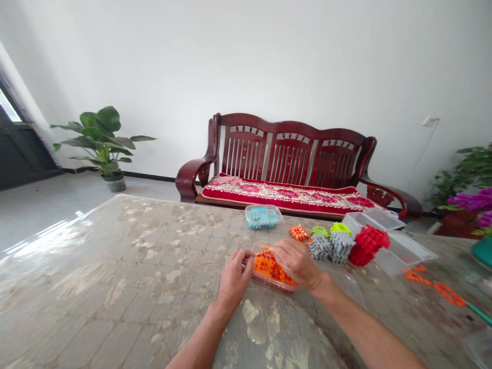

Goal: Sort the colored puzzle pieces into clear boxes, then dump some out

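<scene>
A clear plastic container (273,283) filled with orange interlocking plastic pieces (265,265) sits on the table in front of me. My left hand (236,274) is closed around the container's left rim, thumb on the near side. From the right, my right hand (294,260) reaches over the container with curled fingers among the orange pieces; its fingertips are partly hidden. Just right of that hand stand stacks of grey pieces (320,248) and a red stack (369,245). Green pieces (340,228) and a small orange cluster (299,233) lie behind.
A lidded tub of light blue pieces (263,217) stands farther back. Clear boxes (403,251) are at the right, near orange linked pieces (448,293) on a green stick. A transparent cover overlies the patterned table (115,287). Beyond it is a wooden bench (292,154).
</scene>
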`<act>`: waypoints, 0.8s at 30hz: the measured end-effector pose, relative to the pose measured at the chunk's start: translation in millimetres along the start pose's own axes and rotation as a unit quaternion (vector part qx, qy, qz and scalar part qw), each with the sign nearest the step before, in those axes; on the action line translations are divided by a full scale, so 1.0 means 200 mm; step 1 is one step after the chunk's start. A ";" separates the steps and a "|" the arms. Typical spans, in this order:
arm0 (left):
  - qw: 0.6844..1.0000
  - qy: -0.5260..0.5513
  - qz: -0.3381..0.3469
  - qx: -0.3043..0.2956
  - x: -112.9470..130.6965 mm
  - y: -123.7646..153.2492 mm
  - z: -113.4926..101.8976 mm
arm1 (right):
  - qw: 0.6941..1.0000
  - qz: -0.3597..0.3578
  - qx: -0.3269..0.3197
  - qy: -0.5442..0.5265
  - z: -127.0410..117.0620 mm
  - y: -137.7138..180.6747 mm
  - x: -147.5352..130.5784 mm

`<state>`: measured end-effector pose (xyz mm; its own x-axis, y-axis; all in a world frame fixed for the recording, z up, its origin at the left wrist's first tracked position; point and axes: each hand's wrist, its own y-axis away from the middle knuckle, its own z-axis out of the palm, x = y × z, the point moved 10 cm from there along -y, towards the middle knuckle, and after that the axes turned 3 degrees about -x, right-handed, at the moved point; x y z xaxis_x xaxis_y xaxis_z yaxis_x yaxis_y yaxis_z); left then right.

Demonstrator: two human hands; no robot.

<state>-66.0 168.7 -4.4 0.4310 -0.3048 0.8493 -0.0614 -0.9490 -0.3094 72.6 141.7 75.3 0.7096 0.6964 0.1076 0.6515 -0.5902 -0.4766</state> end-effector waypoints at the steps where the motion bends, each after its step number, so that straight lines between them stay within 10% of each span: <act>1: 1.000 0.000 -0.001 0.000 0.00 0.00 0.00 | 1.000 -0.017 -0.001 0.002 0.01 0.01 -0.02; 10: 1.000 -0.004 0.003 0.000 -0.01 0.00 0.00 | 0.996 -0.029 -0.081 -0.008 0.12 0.04 -0.03; 18: 1.000 -0.002 0.000 -0.001 -0.01 0.00 0.00 | 0.999 -0.007 0.020 -0.030 -0.07 0.07 0.01; 24: 1.000 -0.003 0.007 0.004 0.00 0.00 0.00 | 0.997 -0.069 -0.037 -0.024 -0.11 0.10 -0.09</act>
<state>-66.9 167.9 -4.5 0.4348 -0.3168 0.8430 -0.0592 -0.9441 -0.3243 79.1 108.7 83.7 0.5990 0.7909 0.1248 0.7614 -0.5144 -0.3946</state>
